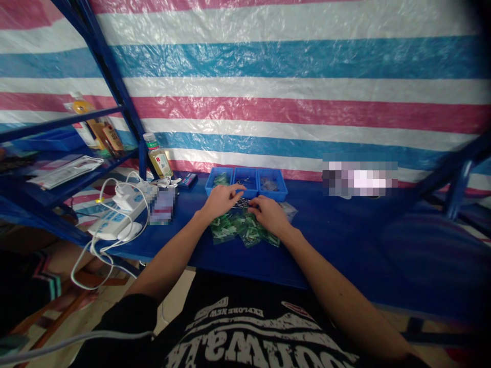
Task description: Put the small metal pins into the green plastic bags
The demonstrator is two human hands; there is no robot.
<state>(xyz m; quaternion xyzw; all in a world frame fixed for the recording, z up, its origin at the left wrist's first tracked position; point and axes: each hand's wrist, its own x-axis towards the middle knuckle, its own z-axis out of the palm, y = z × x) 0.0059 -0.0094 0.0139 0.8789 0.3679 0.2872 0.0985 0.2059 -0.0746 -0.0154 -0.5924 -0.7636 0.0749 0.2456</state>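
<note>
My left hand (pixel 223 200) reaches over the front edge of the blue bins, fingers stretched and apart, with nothing visible in them. Beneath its fingertips lies a small pile of slim, dark metallic pieces (pixel 241 203). On the other side of that pile is my right hand (pixel 267 212), its fingers curled and pressed together at the pieces; what they hold is too small to make out. Several small clear bags with green and white contents (pixel 249 230) lie just in front of both hands. Part of another clear bag (pixel 289 209) shows beyond my right wrist.
Three joined blue bins (pixel 284 190) stand behind the hands, with small bagged or loose parts inside. At left are a power strip (pixel 115 217) with white cables, a bottle (pixel 159 157) and a small dark box (pixel 187 180). Blue metal posts (pixel 111 76) frame the blue table (pixel 337 245). A person's leg shows lower left.
</note>
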